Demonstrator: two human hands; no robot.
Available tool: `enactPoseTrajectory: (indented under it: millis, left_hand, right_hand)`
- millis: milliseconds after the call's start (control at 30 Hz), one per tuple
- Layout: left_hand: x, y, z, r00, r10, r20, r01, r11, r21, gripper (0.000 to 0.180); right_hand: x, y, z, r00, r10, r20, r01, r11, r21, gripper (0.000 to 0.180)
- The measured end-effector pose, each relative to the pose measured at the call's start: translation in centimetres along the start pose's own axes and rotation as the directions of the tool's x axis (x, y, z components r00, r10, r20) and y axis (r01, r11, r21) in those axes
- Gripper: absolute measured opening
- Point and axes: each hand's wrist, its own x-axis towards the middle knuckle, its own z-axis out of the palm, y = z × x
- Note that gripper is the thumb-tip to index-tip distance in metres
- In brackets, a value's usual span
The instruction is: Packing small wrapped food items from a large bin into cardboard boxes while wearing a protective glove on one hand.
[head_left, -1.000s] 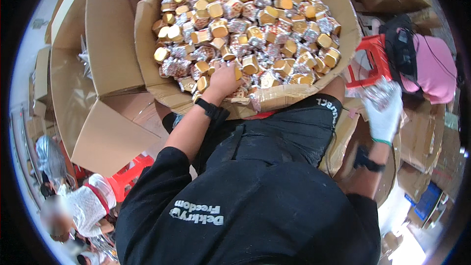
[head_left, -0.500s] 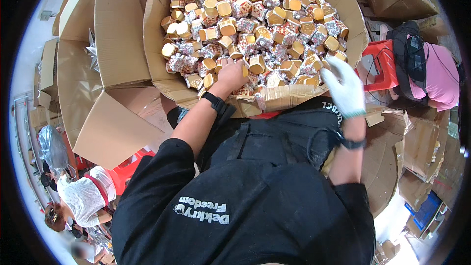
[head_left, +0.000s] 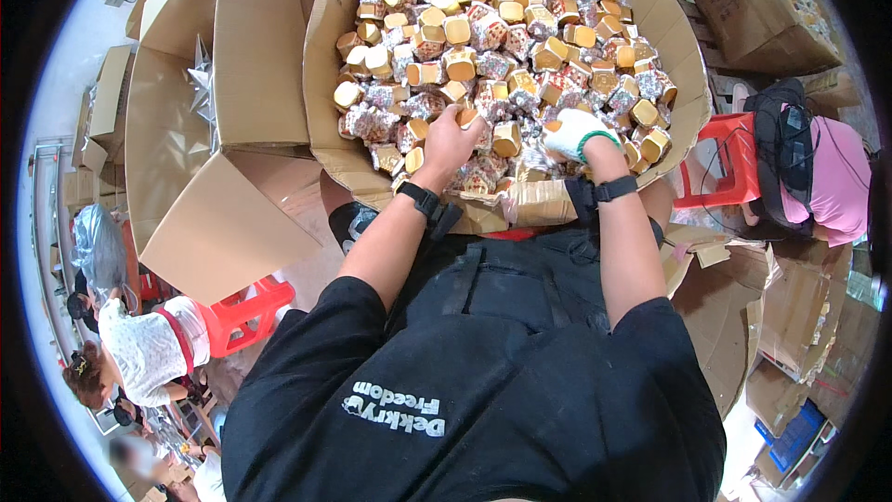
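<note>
One small gold-lidded jar [head_left: 467, 117] is gripped by the bare left hand [head_left: 452, 141] at the carton's [head_left: 327, 56] near edge; gloved right hand [head_left: 575, 133] is clenched, contents unclear. Neighbouring jars could be dislodged.

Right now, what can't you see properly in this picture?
Head view only:
- The left hand: its fingertips dip among the small wrapped boxes, so what it grips is hidden.
- The gloved right hand: curled, palm turned away; its hold is unclear.
- The big cardboard bin: its bottom is buried under boxes, and its top is cut by the picture's edge.
- The patterns on the wrappers: too small.
- The open carton beside it: its flaps hide most of the inside.
</note>
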Motion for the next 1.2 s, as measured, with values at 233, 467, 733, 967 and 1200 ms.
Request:
enactPoseTrajectory:
  millis: [233, 467, 733, 967, 1200]
  left_hand:
    - [2.0, -2.6, 0.8, 0.911, -0.337, 0.236, 0.374, 0.440, -0.816, 0.028]
    - [1.6, -2.2, 1.2, 0.918, -0.264, 0.295, 0.339, 0.138, -0.931, 0.030]
    - [1.4, -1.9, 1.3, 0.964, -0.149, 0.220, 0.261, 0.361, -0.895, 0.046]
    - [1.6, -1.5, 2.4, 0.976, -0.169, 0.140, 0.187, 0.310, -0.932, 0.044]
    - [1.9, -2.3, 2.3, 0.993, -0.112, 0.043, 0.076, 0.308, -0.948, 0.037]
  right_hand:
    - [0.0, -3.9, 2.8, 0.988, -0.073, -0.134, 0.081, -0.490, 0.868, 0.039]
    - [0.7, -7.2, 9.0, 0.970, -0.171, 0.173, -0.241, -0.577, 0.780, 0.046]
    - [1.3, -7.2, 8.8, 0.982, -0.161, 0.100, -0.144, -0.294, 0.945, 0.038]
    - [3.5, -5.7, 11.5, 0.974, -0.008, -0.228, 0.211, 0.418, 0.884, 0.069]
    - [-0.1, -8.2, 7.6, 0.954, -0.122, -0.273, 0.284, 0.656, 0.699, 0.068]
